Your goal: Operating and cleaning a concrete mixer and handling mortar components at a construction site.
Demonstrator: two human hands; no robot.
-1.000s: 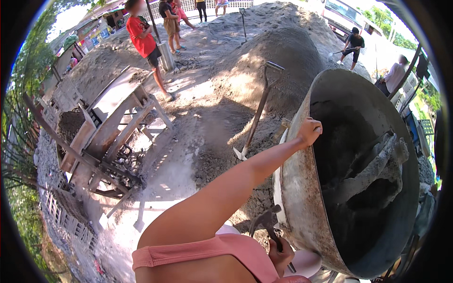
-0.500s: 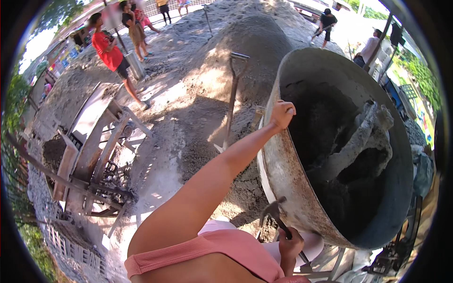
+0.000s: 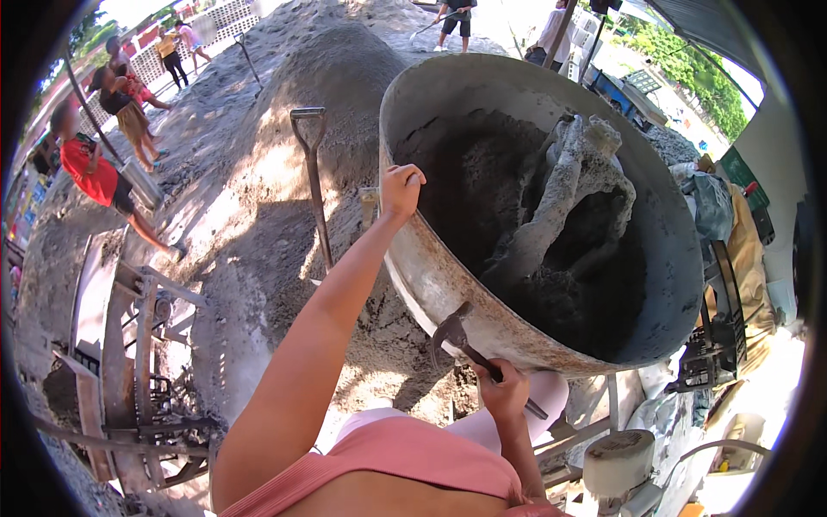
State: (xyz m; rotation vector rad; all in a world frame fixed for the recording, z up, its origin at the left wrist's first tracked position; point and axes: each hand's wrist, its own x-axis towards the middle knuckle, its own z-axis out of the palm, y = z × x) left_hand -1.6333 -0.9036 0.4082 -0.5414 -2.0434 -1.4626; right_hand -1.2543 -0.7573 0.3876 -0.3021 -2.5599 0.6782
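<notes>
A big round metal mixing drum tilts in front of me, its outside rusty and pale with dried cement. Inside it are a dark grey mix and a thick cement-crusted mixing blade. My left hand is closed over the drum's left rim, arm stretched out. My right hand, low in front of the drum, is wrapped round the handle of a claw hammer. The hammer's head points up and left, close to the drum's lower outer wall; whether it touches the metal I cannot tell.
A shovel stands upright left of the drum, before a grey heap. A metal-framed machine stands at the left. Several people are farther back, one in a red shirt. A motor-like housing sits below the drum.
My view has swung to the right, so the drum, shovel and people sit farther left. My left hand stays on the rim and my right hand keeps its hold on the hammer.
</notes>
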